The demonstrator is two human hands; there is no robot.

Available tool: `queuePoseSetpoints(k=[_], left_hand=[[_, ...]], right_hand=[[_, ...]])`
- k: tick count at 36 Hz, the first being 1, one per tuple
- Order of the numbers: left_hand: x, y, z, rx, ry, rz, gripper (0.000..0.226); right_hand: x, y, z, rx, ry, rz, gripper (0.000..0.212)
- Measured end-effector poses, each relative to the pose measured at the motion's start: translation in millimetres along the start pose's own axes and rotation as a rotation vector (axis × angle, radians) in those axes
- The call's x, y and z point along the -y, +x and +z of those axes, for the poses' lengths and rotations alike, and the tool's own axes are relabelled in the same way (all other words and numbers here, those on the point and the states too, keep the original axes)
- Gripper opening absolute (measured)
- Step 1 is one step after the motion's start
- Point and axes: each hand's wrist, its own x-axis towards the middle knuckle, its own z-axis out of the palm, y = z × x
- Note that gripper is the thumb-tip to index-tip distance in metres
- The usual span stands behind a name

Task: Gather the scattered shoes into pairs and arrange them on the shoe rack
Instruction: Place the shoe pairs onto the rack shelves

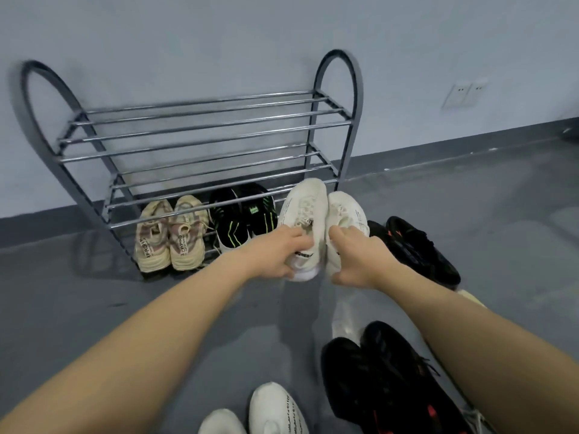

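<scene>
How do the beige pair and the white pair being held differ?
The beige pair sits on the rack's bottom shelf, untouched; the white pair is held at its right end, one shoe in the left hand, one in the right hand. Beige has pinkish panels; white is plain with small print. Both are sneakers, toes toward the wall.

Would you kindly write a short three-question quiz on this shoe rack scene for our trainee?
1. True or false: the top shelf of the shoe rack holds shoes.
2. What does each hand hold?
3. Which pair sits leftmost on the bottom shelf: A beige, B black and green, C white?

Key
1. False.
2. The left hand and right hand each hold one white shoe.
3. A, the beige pair, beside the black and green pair.
</scene>
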Motion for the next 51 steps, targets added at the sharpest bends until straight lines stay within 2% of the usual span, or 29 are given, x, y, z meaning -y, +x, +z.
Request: queuePoseSetpoints(k=[7, 11, 20, 31, 38, 43, 47, 51], left_hand=[[17.3, -20.4, -24.8, -0.079, 0.004, -0.025, 0.043], [29.3, -40.3, -34.7, -0.102, 0.094, -0.14, 0.049], [66.4, -85.4, -48.8, -0.155, 0.321, -0.334, 0.044], [129.2, -134.4, -49.6, -0.119, 0.334, -0.61, 0.045], [172.1, -156.0, -50.4, -0.186, 0.361, -0.669, 0.044], [194.3, -152.4, -47.6, -0.176, 0.397, -0.728, 0.047], [202.9, -144.8, -48.2, -0.108, 0.412, -0.811, 0.056], [205.6, -140.2, -45.4, -0.1, 0.334, -0.801, 0.087]], right_hand=[[19.6, 7.8, -26.0, -0.069, 0.006, -0.017, 0.05], [39.2, 27.9, -30.3, -0.095, 0.02, -0.067, 0.051], [97.1, 82.0, -24.2, -0.131, 0.002, -0.171, 0.048], [154.7, 151.0, -14.5, -0.128, 0.055, -0.313, 0.051], [184.0, 195.1, -4.9, -0.11, 0.114, -0.404, 0.053], [207.3, 221.1, 13.8, -0.142, 0.116, -0.394, 0.052], [216.6, 235.7, 29.7, -0.132, 0.185, -0.312, 0.056], [220.4, 237.5, 41.6, -0.156, 0.239, -0.295, 0.06]])
